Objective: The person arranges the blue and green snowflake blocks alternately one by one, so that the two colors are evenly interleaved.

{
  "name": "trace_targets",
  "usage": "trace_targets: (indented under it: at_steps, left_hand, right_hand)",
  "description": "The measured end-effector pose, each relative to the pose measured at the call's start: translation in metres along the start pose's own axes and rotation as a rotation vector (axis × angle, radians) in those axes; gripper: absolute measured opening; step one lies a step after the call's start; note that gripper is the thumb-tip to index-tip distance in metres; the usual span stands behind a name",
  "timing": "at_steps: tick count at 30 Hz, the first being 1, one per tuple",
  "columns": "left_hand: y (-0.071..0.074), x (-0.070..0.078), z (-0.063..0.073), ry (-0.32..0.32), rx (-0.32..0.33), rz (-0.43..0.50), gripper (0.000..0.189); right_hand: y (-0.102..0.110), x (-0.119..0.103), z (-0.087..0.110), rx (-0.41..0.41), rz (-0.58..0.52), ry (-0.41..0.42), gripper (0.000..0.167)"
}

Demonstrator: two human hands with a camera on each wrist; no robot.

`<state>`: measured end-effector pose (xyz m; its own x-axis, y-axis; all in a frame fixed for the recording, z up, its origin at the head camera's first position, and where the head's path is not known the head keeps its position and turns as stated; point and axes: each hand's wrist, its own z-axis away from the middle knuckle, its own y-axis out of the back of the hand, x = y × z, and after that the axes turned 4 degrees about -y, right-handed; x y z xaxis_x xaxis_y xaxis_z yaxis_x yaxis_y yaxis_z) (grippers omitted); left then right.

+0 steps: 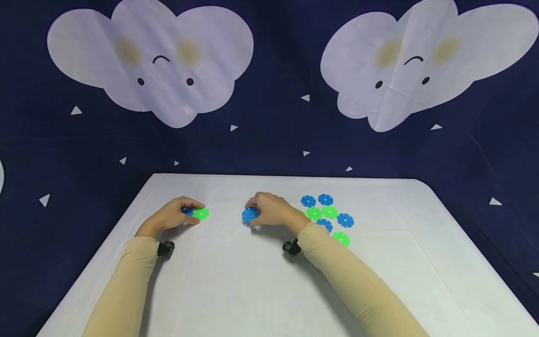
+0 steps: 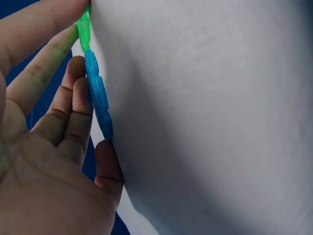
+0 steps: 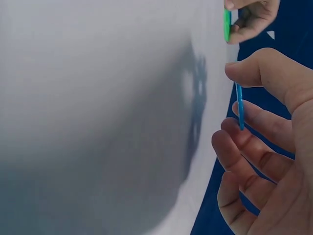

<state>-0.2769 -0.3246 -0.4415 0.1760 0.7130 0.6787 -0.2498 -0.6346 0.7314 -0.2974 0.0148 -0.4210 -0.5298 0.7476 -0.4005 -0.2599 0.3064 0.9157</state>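
Note:
My left hand (image 1: 170, 215), at the table's left, pinches a green notched disc (image 1: 201, 214) between thumb and index finger. A blue disc (image 2: 99, 93) lies end to end with the green one, partly under that hand; whether the two are locked together I cannot tell. Towards the middle, my right hand (image 1: 273, 209) holds another blue notched disc (image 1: 249, 215) by its edges with thumb and fingers. In the right wrist view this disc is seen edge-on, held off the table, with its shadow on the cloth.
Right of the right hand lie several loose discs, blue ones (image 1: 308, 201) and green ones (image 1: 330, 212), some partly covered by the right forearm. A white cloth covers the table (image 1: 236, 285). Behind it hangs a dark blue curtain (image 1: 269, 140) with clouds. Each wrist bears a black camera.

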Motion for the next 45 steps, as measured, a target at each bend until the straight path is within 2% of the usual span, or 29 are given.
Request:
trace_targets:
  at_steps: [12, 22, 32, 45]
  left_hand:
    - [-0.001, -0.004, -0.003, 0.003, 0.007, -0.017, 0.052]
    - [0.001, -0.001, -0.003, 0.012, -0.003, 0.024, 0.054]
    - [0.002, -0.003, -0.004, -0.005, -0.013, 0.021, 0.054]
    - [0.002, -0.001, -0.005, 0.001, -0.011, 0.012, 0.055]
  right_hand:
    - [-0.024, -0.035, -0.04, -0.023, 0.009, -0.043, 0.051]
    - [-0.037, -0.054, -0.063, -0.052, -0.005, -0.048, 0.051]
    - [-0.041, -0.062, -0.072, -0.088, -0.029, -0.052, 0.054]
    - [-0.047, -0.061, -0.073, -0.047, -0.121, -0.057, 0.05]
